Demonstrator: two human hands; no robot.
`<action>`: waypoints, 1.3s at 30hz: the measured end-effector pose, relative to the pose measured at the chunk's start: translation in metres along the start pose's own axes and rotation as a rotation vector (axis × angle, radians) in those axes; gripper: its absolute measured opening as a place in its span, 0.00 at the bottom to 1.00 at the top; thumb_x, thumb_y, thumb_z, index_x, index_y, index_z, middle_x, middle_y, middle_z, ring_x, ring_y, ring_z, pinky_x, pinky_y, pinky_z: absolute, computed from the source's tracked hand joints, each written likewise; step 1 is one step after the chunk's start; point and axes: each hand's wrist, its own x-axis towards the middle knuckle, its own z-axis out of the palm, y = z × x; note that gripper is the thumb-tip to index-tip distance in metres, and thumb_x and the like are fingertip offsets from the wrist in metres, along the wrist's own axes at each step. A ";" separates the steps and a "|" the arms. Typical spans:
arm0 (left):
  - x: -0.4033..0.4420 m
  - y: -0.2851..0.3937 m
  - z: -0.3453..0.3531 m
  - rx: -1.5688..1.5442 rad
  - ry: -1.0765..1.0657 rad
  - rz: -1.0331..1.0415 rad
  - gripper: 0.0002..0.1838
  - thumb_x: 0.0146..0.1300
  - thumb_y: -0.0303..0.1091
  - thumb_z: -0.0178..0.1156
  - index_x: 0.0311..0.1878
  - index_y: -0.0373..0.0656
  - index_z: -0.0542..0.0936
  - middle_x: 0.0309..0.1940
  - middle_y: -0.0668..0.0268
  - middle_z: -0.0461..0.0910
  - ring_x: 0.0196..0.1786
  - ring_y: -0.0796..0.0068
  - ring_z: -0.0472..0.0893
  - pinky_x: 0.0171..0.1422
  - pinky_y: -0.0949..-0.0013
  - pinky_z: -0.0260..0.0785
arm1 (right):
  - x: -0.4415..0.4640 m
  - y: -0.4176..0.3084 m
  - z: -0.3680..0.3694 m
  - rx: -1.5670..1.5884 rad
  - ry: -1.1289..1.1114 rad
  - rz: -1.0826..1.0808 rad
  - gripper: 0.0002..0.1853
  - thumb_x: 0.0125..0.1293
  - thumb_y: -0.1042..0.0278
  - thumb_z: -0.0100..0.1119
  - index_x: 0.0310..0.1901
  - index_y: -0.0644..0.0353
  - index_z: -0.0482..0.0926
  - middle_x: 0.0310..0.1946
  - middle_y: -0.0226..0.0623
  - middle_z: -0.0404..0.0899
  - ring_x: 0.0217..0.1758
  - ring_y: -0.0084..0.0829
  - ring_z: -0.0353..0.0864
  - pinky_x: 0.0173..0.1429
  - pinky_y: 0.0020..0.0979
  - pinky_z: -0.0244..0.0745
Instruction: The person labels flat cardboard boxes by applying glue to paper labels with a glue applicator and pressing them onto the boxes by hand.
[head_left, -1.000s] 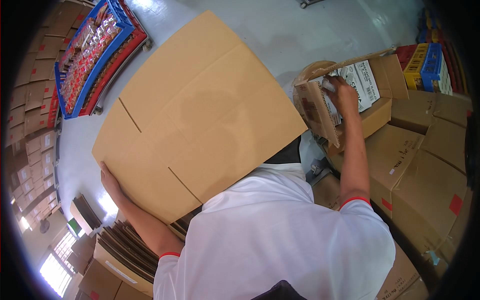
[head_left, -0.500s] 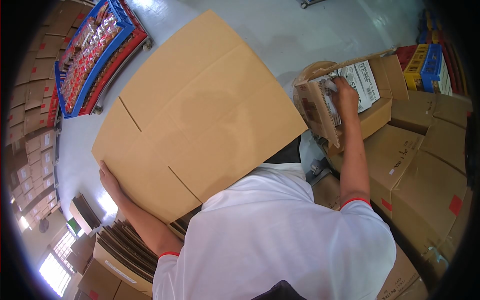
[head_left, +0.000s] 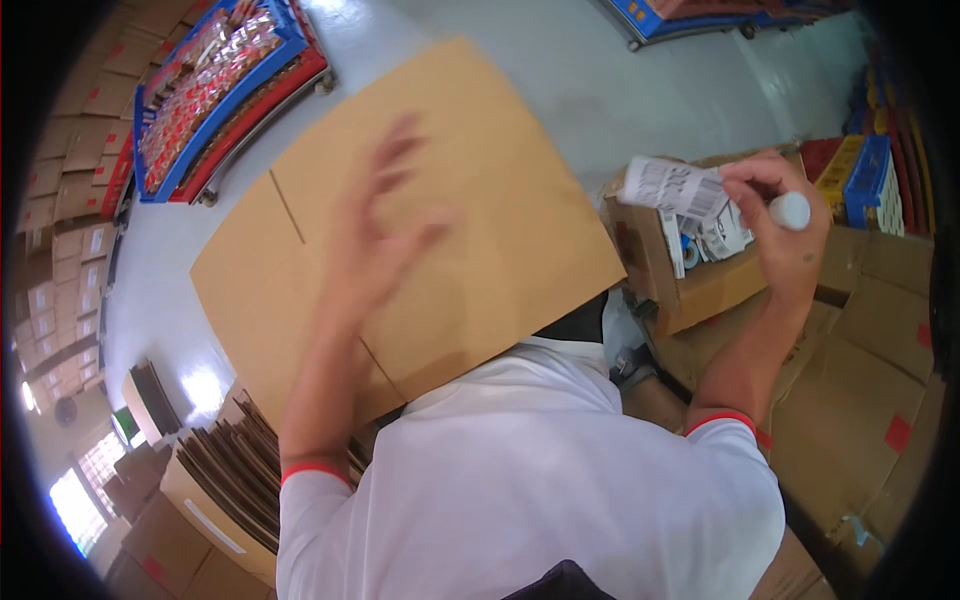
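My right hand is closed on a white printed label with a barcode, pinched at one end. A white object with a round end is also in that hand; its kind I cannot make out. Below the label stands an open cardboard box holding more printed labels and other small items. My left hand, blurred by motion, is over a large flat cardboard sheet with its fingers spread and nothing in them. The sheet has slits cut in it and lies in front of my body.
Folded cardboard stands in a row at lower left. Closed cartons are stacked at right. A blue crate of packaged goods stands at upper left, another blue crate at the top, and yellow and blue crates at far right.
My right hand has come up out of the open box with the label. My left hand has left the sheet's left edge and moved right, over the sheet.
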 end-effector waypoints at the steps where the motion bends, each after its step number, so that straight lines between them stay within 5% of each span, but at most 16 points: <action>1: 0.008 0.002 0.026 -0.088 -0.098 0.026 0.45 0.67 0.47 0.72 0.83 0.46 0.64 0.80 0.59 0.67 0.78 0.60 0.71 0.74 0.55 0.69 | 0.003 -0.013 0.011 0.058 -0.057 -0.152 0.07 0.62 0.84 0.72 0.42 0.66 0.87 0.34 0.32 0.86 0.34 0.19 0.79 0.38 0.22 0.71; 4: 0.022 0.038 0.072 -0.248 -0.185 0.003 0.36 0.70 0.44 0.71 0.78 0.42 0.72 0.72 0.58 0.77 0.71 0.66 0.77 0.69 0.59 0.73 | 0.015 -0.038 0.037 0.028 -0.126 -0.399 0.09 0.59 0.87 0.72 0.41 0.66 0.87 0.32 0.35 0.85 0.32 0.22 0.79 0.36 0.22 0.70; 6: 0.028 0.050 0.078 -0.716 -0.335 -0.234 0.20 0.78 0.44 0.64 0.59 0.36 0.85 0.47 0.57 0.90 0.49 0.77 0.86 0.51 0.68 0.79 | 0.021 -0.036 0.051 -0.027 -0.111 -0.456 0.15 0.57 0.85 0.74 0.46 0.63 0.89 0.37 0.38 0.86 0.34 0.27 0.83 0.35 0.25 0.75; 7: 0.028 0.049 0.077 -0.716 -0.330 -0.233 0.20 0.78 0.44 0.64 0.59 0.36 0.85 0.47 0.57 0.90 0.49 0.77 0.86 0.51 0.68 0.79 | 0.022 -0.040 0.062 -0.111 -0.040 -0.527 0.19 0.57 0.84 0.74 0.50 0.60 0.89 0.42 0.38 0.87 0.36 0.29 0.85 0.35 0.28 0.77; 9: 0.027 0.044 0.074 -0.659 -0.183 -0.276 0.21 0.82 0.46 0.58 0.47 0.35 0.89 0.32 0.65 0.90 0.34 0.84 0.83 0.40 0.71 0.76 | 0.023 -0.033 0.074 -0.297 0.000 -0.658 0.28 0.55 0.79 0.76 0.60 0.50 0.89 0.57 0.39 0.86 0.40 0.35 0.89 0.35 0.33 0.81; 22: 0.017 0.024 0.058 -0.645 -0.127 -0.366 0.19 0.82 0.42 0.58 0.49 0.34 0.88 0.35 0.64 0.91 0.36 0.81 0.87 0.42 0.70 0.78 | 0.018 -0.010 0.103 -0.345 -0.033 -0.745 0.27 0.54 0.82 0.74 0.58 0.51 0.89 0.60 0.41 0.86 0.36 0.33 0.89 0.32 0.31 0.81; 30: 0.012 0.020 0.067 -0.573 -0.172 -0.342 0.18 0.81 0.43 0.60 0.49 0.35 0.88 0.37 0.65 0.91 0.39 0.83 0.85 0.45 0.71 0.77 | 0.023 -0.012 0.103 -0.034 -0.188 -0.374 0.14 0.53 0.82 0.72 0.41 0.58 0.82 0.50 0.38 0.85 0.35 0.36 0.87 0.33 0.32 0.77; 33: 0.012 0.020 0.064 -0.629 -0.178 -0.413 0.18 0.81 0.43 0.60 0.49 0.35 0.88 0.38 0.66 0.91 0.41 0.83 0.85 0.47 0.71 0.77 | 0.024 -0.007 0.104 -0.075 -0.171 -0.429 0.13 0.54 0.84 0.69 0.40 0.59 0.81 0.50 0.38 0.85 0.35 0.36 0.86 0.32 0.32 0.77; 39: 0.012 0.017 0.065 -0.636 -0.189 -0.400 0.17 0.81 0.42 0.60 0.49 0.36 0.88 0.39 0.66 0.91 0.42 0.83 0.86 0.48 0.70 0.77 | 0.024 -0.013 0.113 0.039 -0.105 -0.457 0.28 0.52 0.85 0.70 0.57 0.53 0.88 0.57 0.38 0.86 0.41 0.36 0.91 0.38 0.31 0.86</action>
